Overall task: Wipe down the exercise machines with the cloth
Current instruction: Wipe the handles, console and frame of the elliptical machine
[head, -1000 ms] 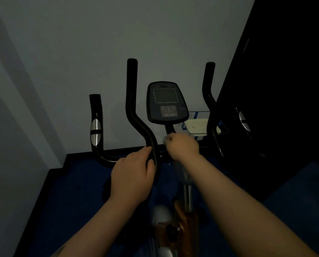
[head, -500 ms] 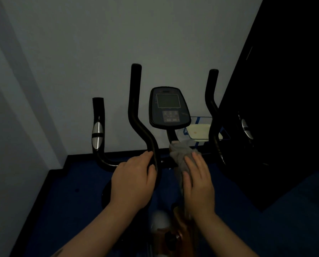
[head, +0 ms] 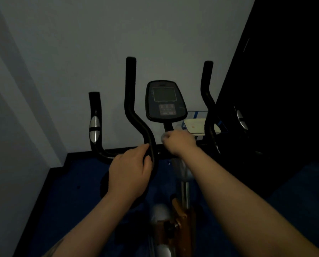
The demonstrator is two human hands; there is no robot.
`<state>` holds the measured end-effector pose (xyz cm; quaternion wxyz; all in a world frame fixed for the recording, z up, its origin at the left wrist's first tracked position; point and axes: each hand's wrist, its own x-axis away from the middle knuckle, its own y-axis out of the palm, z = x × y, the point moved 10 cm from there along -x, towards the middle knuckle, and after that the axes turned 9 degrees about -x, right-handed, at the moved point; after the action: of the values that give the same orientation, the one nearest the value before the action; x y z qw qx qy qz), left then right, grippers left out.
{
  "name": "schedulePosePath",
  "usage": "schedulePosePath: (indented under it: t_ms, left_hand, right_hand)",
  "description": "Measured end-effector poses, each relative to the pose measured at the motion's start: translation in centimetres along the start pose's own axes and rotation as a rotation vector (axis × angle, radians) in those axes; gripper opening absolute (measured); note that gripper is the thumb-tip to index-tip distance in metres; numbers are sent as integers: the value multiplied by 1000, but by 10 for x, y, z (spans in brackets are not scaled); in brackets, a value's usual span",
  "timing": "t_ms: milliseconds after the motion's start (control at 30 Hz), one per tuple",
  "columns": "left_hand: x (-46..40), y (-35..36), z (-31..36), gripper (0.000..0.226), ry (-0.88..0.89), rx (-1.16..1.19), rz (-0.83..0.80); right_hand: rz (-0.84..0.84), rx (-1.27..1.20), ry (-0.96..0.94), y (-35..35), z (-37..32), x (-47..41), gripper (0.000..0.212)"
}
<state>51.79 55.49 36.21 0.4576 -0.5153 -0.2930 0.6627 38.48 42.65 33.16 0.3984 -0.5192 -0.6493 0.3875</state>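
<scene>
An exercise bike stands before me in dim light, with black curved handlebars (head: 130,108) and a dark console (head: 164,101) on a short stem. My left hand (head: 130,171) grips the bend of the left handlebar. My right hand (head: 180,143) is curled round a pale grey cloth (head: 164,137), of which only a small edge shows at the knuckles, and holds it against the stem just under the console. The grey post (head: 182,175) below is partly hidden by my right forearm.
A white wall rises behind the bike and a dark cabinet (head: 277,89) stands close on the right. A clear container with a pale lid (head: 201,125) sits behind the right handlebar (head: 207,101). Blue floor (head: 71,191) lies below, with the bike's orange frame part (head: 181,216) near my arms.
My right hand has moved up from the post to the stem under the console, bunching the cloth in its fingers. The left hand has kept its grip on the handlebar.
</scene>
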Motion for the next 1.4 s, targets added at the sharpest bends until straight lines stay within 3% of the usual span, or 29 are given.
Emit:
schedulePosePath:
  t_ms: [67,167,267,367,433,667,767,967,1033,1100,1200,1333,1400]
  left_hand:
    - [0,-2,1,38,-3,22,6]
    - [-2,-6,3,34,-6,44,14]
    - [-2,-4,2,38,-20,56,1]
    - [0,-4,0,39,-30,59,-3]
    - [-1,-1,0,38,-24,67,-23]
    - [-1,-2,0,39,-25,45,-19]
    - [0,1,0,46,-5,55,-35]
    - [-1,2,-1,43,-17,36,-27]
    - [0,2,-1,46,-16,31,-27]
    - [0,1,0,45,-17,29,-22]
    - [-1,2,-1,47,-15,19,-25]
    - [-1,2,0,46,-19,12,-28]
    - [0,2,0,41,-21,13,-26]
  right_hand:
    - [72,-78,-97,-1,2,18,29]
    - [-11,-242,-89,-8,15,18,30]
    - [-172,-136,59,-1,17,-8,40]
    - [-106,112,5,11,1,-5,39]
    - [-12,143,-88,14,-3,9,37]
    - [-151,181,50,12,0,-14,48]
    - [1,201,-40,8,-2,17,37]
    - [369,-257,-41,-19,20,31,29]
    - [580,-266,-187,-20,13,58,24]
    - [683,-231,-310,-2,13,92,32]
    - [649,-237,-389,8,20,101,43]
    - [485,-436,-243,-15,29,53,42]
    - [521,-443,-235,-14,31,57,42]
